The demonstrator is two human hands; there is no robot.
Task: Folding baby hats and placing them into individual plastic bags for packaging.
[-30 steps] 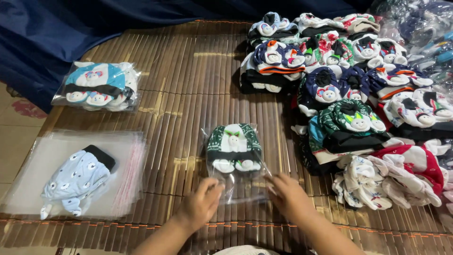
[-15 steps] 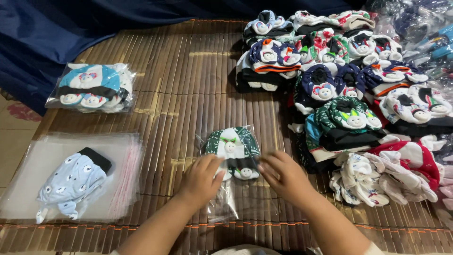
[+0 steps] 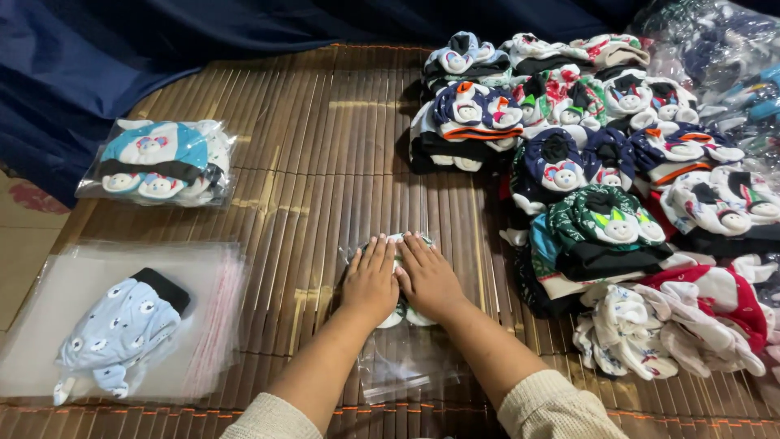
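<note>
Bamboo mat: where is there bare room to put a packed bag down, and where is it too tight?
Bare mat runs between the bagged hats on the left and the loose hat pile on the right, ahead of both hands, which press a clear bag. Crowded: the whole right side, and the near left, where a stack of empty bags holds a light blue hat.

The mat (image 3: 325,162) is brown, in thin slats. The cloth (image 3: 122,49) behind it is dark blue. One garment (image 3: 122,329) is pale blue with small white faces and a black cuff. The bagged set (image 3: 158,158) is turquoise, white and black. In the pile (image 3: 617,187) (mostly animal faces) one piece (image 3: 605,223) is green-and-black, another (image 3: 723,297) red and white. The sleeves (image 3: 552,406) are cream.
</note>
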